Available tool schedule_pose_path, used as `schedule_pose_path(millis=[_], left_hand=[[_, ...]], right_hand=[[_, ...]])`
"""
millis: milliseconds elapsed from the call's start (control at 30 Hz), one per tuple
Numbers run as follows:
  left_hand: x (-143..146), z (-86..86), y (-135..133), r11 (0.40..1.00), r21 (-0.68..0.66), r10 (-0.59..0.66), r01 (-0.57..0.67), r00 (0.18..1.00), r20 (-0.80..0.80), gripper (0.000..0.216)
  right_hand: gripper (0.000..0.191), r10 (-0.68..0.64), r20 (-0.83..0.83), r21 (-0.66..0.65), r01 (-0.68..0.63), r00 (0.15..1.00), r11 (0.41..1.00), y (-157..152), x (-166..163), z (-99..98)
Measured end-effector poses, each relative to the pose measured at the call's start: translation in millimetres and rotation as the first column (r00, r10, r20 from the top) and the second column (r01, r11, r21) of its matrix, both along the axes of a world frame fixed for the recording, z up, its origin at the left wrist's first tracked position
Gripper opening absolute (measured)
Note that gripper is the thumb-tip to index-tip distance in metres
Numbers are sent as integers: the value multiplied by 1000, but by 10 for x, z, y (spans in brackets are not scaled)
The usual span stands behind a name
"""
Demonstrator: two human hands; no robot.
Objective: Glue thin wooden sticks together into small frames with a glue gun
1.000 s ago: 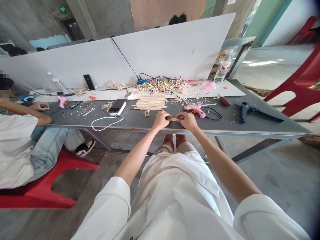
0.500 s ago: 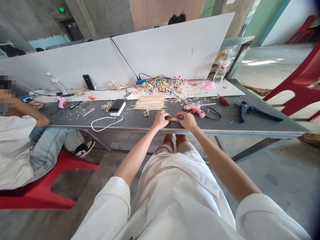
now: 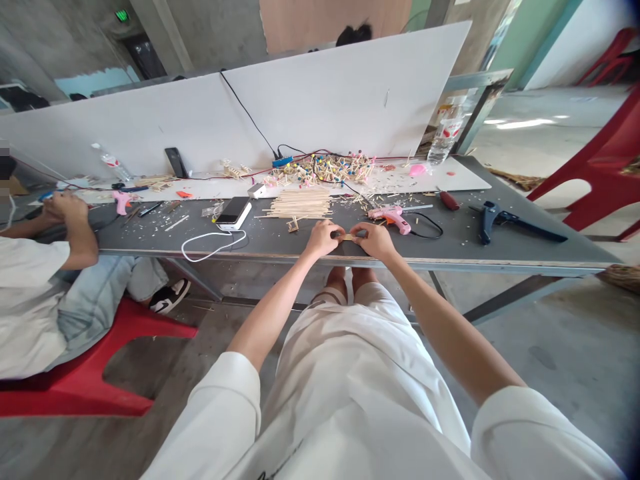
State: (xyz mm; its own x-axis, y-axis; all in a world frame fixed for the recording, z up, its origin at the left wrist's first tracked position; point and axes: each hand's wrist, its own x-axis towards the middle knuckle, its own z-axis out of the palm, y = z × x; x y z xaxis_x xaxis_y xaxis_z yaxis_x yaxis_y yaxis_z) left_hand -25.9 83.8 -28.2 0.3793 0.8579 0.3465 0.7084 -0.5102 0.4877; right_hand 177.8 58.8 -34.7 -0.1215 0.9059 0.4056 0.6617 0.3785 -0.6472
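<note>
My left hand [image 3: 324, 237] and my right hand [image 3: 373, 240] face each other at the front edge of the grey table [image 3: 280, 244]. Between them they pinch a few short wooden sticks [image 3: 348, 237] by the ends; my fingers cover much of these. Just beyond lies a row of long thin wooden sticks [image 3: 299, 205]. A small joined wooden piece [image 3: 293, 225] sits left of my left hand. Beyond my right hand rests a pink glue gun [image 3: 393, 217] with a black cord.
A white-framed device [image 3: 235, 213] with a looped white cable lies left. Colour-tipped sticks [image 3: 325, 169] are heaped behind, against a white board [image 3: 320, 113]. To the right are a red-handled tool [image 3: 449, 201], a dark blue tool [image 3: 493, 221] and a bottle [image 3: 445, 133]. Another person sits left.
My hands keep almost the same place and hold. The person on the left has raised both hands above the table and brought them together.
</note>
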Motion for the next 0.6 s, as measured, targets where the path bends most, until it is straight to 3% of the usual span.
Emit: schedule_pose_path(millis=[233,600], left_hand=[[5,8,-9,1000,-3,2,-2,999,-37,24],[-2,9,-10,1000,8,-12,12,997,-72,26]], right_hand=[[32,24,107,-14,-22,994,1000,-15,-6,-2],[27,-2,52,-24,4,999,1000,13,-10,-14]])
